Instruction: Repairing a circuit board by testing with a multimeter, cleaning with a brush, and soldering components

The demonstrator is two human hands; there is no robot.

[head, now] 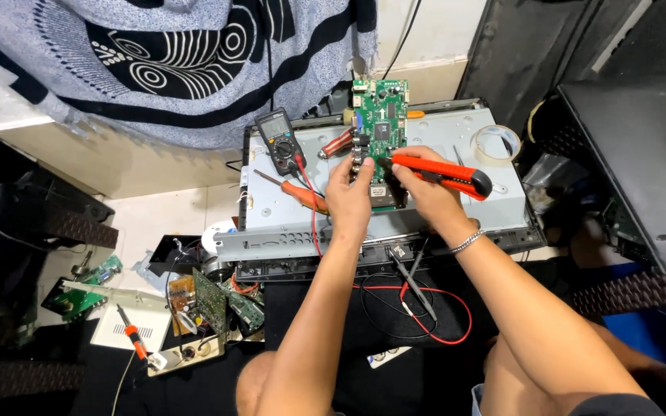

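Note:
A green circuit board (380, 115) lies on the grey metal back panel (456, 208) of an opened flat device. My left hand (351, 190) grips the board's near left edge with its fingertips. My right hand (425, 185) holds an orange and black utility knife (445, 175), whose tip points left onto the near part of the board. A silver bracelet sits on my right wrist.
A black multimeter (278, 141) with red and black leads (418, 304) rests at the panel's left. An orange-handled screwdriver (294, 189) lies beside it. A tape roll (496, 142) sits at the far right. Loose circuit boards (217, 304) and a soldering iron (134, 339) clutter the floor on the left.

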